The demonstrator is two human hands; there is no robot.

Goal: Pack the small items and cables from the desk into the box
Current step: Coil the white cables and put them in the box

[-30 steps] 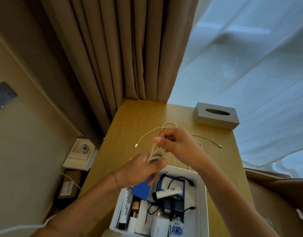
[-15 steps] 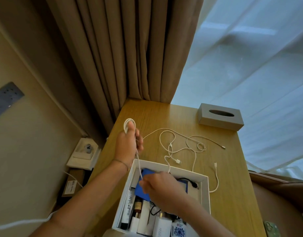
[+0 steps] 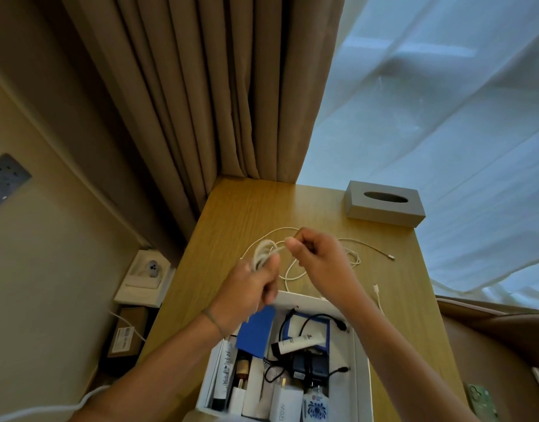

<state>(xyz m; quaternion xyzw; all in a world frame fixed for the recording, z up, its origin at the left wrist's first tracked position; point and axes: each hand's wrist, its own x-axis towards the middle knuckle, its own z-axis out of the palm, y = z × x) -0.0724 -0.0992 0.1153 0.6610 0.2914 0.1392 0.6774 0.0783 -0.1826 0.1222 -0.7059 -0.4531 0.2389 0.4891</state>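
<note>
A long white cable (image 3: 350,254) lies in loose loops on the wooden desk (image 3: 237,214). My left hand (image 3: 250,287) is closed around several coils of it, held above the desk. My right hand (image 3: 317,257) pinches the same cable just to the right of those coils. Below both hands stands the white box (image 3: 361,360), holding a blue card, a black cable, a white tube, chargers and small bottles. One cable end with a plug (image 3: 376,289) lies to the right of the box.
A grey tissue box (image 3: 384,205) sits at the desk's far right corner. Brown curtains hang behind the desk, with sheer white ones to the right. Left of the desk, low down, are a white box and a cardboard box. A phone (image 3: 481,403) lies at the lower right.
My right hand left the box and came up to the cable beside my left hand. My left hand moved right and nearer, with more coils gathered in it.
</note>
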